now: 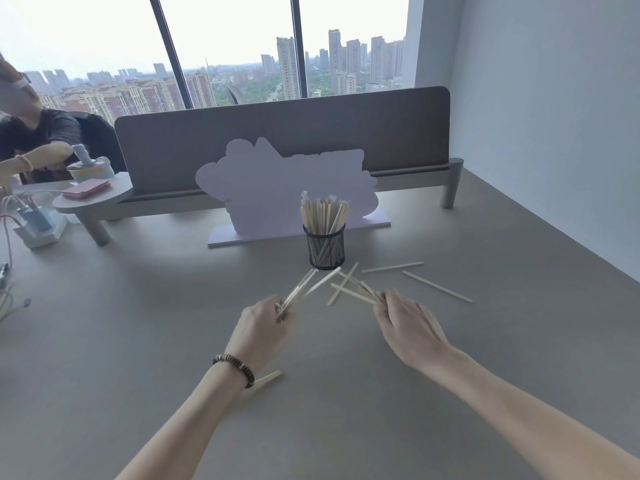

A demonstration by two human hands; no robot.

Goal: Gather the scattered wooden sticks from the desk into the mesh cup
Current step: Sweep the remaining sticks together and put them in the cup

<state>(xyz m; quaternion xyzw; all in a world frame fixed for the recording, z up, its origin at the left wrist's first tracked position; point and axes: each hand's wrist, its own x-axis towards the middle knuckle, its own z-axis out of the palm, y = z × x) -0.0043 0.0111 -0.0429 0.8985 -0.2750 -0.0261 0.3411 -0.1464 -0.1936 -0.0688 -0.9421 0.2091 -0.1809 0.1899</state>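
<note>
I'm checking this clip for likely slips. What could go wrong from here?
The left hand holds a fanned bundle of sticks by one end, so some may slide out. The mesh cup is already crowded; pushing more in could tip it. One stick lies beside the left wrist and could be missed.

You get bright daylight from the windows (225, 46) ahead, the sky blown out to white. The counter (450, 375) takes soft, even light, with faint shadows under your forearms. Wide-angle bending curves the wall edge at right. The picture is slightly soft overall, and softer at the far left.
</note>
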